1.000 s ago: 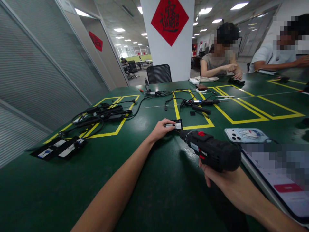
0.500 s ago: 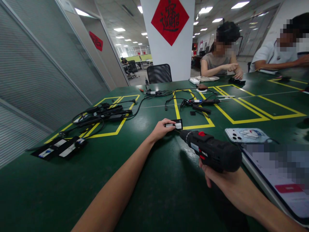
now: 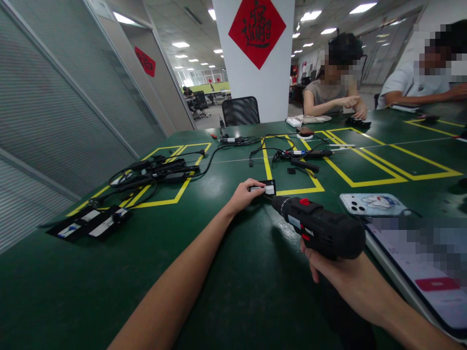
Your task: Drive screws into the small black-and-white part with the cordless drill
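Note:
In the middle of the table my left hand (image 3: 245, 196) is closed on a small flat black piece with a white patch (image 3: 270, 188), its fingers pressed on top. My right hand (image 3: 337, 277) is wrapped round the grip of a black cordless drill (image 3: 321, 226) with red switches. The drill points left, and its chuck is close beside the black piece. A thin bit reaches toward the piece's near edge; whether it touches cannot be made out.
Black cables and adapters (image 3: 156, 170) lie at the left, near two black pieces with white patches (image 3: 105, 226). More cables and tools (image 3: 306, 154) lie beyond my hands. A phone (image 3: 375, 204) and a tablet-like screen (image 3: 430, 282) are at the right. Two people sit across the table.
Both hands, the drill and the black piece stay in nearly the same place. Only a very slight shift shows around the drill's tip.

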`<state>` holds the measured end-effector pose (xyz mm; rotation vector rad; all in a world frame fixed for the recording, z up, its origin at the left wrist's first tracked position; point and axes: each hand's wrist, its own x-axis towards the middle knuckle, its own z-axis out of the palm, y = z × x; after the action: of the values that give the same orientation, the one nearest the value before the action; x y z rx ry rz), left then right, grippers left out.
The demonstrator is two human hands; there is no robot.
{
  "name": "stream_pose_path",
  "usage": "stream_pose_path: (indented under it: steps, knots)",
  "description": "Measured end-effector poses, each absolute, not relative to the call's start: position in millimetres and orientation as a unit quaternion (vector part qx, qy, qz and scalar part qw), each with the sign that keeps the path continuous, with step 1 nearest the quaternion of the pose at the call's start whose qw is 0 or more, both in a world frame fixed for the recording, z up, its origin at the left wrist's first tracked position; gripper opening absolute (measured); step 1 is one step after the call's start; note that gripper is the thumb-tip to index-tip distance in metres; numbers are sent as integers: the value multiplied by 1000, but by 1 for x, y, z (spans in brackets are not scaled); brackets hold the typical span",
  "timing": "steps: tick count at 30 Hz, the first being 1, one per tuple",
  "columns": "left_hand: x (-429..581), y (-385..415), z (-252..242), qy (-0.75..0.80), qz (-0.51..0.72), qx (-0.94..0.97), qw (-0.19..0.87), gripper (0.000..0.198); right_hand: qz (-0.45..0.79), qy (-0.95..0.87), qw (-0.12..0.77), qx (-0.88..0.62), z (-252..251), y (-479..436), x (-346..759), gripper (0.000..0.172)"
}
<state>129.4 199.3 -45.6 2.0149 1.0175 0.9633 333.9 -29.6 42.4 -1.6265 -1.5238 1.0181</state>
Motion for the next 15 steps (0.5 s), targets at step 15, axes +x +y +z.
stream_pose_path:
  steps: [15]
  knots:
    - [130,197,-42,387,370,773,340,23,392,-583,342,-624,44,-30,334,20]
